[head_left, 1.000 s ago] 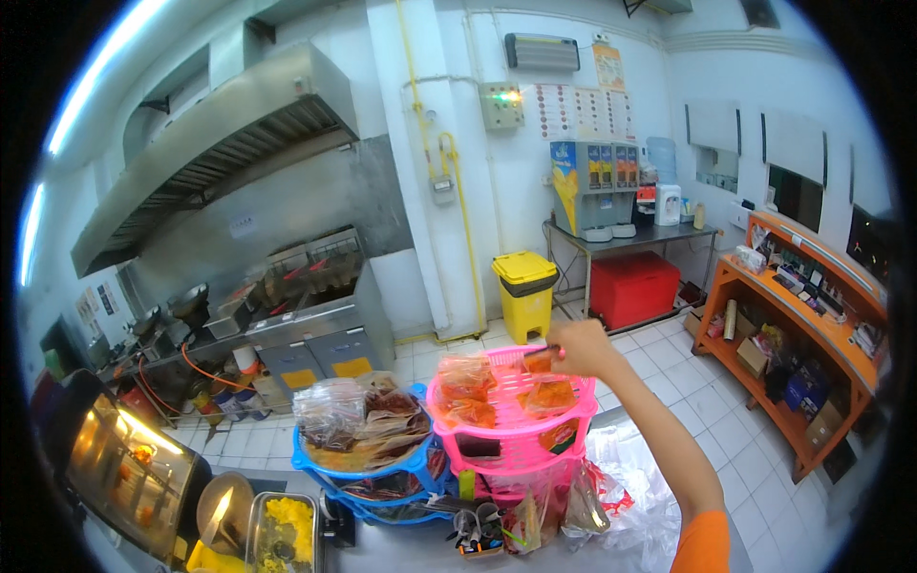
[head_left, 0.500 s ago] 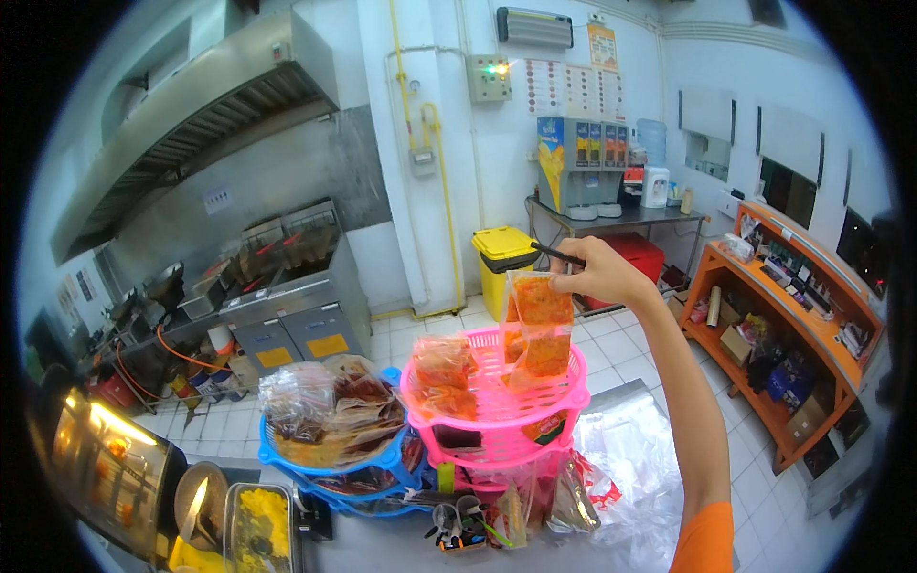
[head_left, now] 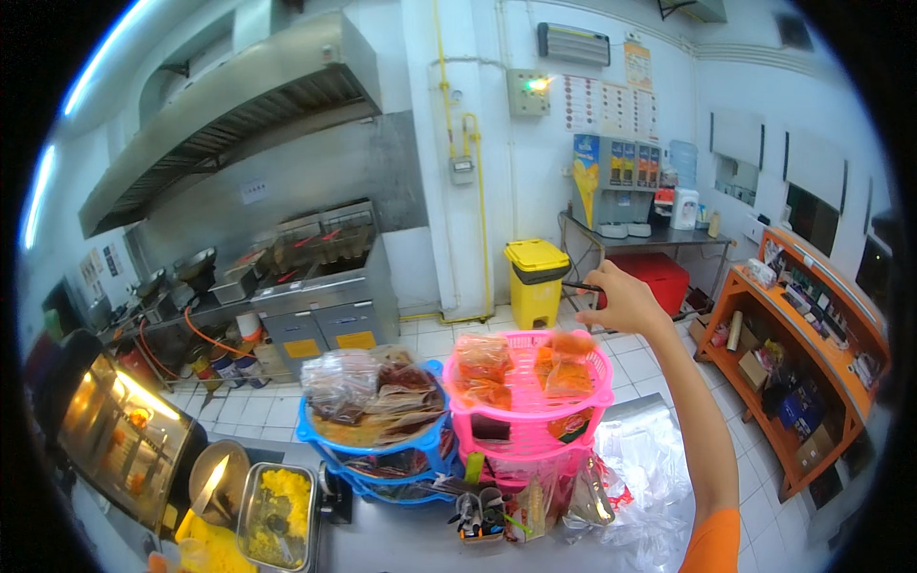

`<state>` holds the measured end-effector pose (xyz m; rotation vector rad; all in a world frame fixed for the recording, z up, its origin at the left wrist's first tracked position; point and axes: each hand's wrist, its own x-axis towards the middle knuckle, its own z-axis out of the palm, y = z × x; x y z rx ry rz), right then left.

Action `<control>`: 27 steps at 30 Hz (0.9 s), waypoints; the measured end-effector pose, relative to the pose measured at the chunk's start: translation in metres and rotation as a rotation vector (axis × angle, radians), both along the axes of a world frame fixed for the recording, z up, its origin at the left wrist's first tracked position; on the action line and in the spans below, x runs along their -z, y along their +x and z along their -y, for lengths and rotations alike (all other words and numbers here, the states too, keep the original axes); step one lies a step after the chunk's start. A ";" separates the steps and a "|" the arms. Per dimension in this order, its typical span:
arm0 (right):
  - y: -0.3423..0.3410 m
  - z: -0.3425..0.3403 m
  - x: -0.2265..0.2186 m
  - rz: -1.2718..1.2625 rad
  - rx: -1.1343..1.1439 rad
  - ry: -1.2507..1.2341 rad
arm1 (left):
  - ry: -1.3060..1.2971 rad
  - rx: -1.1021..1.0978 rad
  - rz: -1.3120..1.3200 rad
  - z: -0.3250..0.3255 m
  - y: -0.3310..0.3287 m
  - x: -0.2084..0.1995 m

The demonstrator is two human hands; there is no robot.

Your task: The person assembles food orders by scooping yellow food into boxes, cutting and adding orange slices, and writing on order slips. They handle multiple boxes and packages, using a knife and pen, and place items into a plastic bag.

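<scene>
My right hand [head_left: 626,301] is raised above the right side of a pink plastic basket [head_left: 602,393], its fingers closed around a slim black pen-like stick [head_left: 579,286]. Just below it, clear packets of orange-red food [head_left: 564,374] lie in the basket, the uppermost blurred by motion and apart from my fingers. More such packets [head_left: 482,368] are stacked on the basket's left side. At the lower left edge, a small patch of skin, seemingly my left hand [head_left: 160,562], shows beside something clear; its fingers are mostly cut off.
A blue basket [head_left: 315,430] of bagged brown food stands left of the pink one. Nearby are a metal tray [head_left: 250,506] of yellow food, a lit display case [head_left: 124,430], a utensil holder [head_left: 480,520] and plastic bags [head_left: 645,458]. A yellow bin [head_left: 537,286] stands beyond.
My right hand has let go of the orange-red packet, which has dropped into the pink basket. The black stick stays in the hand. The view has shifted left.
</scene>
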<state>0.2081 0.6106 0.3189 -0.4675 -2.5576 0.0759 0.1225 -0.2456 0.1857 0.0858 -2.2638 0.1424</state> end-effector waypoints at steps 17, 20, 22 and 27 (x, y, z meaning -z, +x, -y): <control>0.295 0.144 0.079 -0.388 0.341 -0.419 | 0.392 1.294 -0.087 -0.379 -0.043 -0.190; 0.375 0.152 0.127 -0.422 0.514 -0.365 | 0.659 1.626 0.019 -0.493 -0.054 -0.201; 0.424 0.163 0.164 -0.417 0.646 -0.449 | 0.635 1.648 -0.037 -0.564 -0.056 -0.199; 0.514 0.226 0.241 -0.288 0.763 -0.560 | 0.590 1.535 0.264 -0.699 -0.055 -0.137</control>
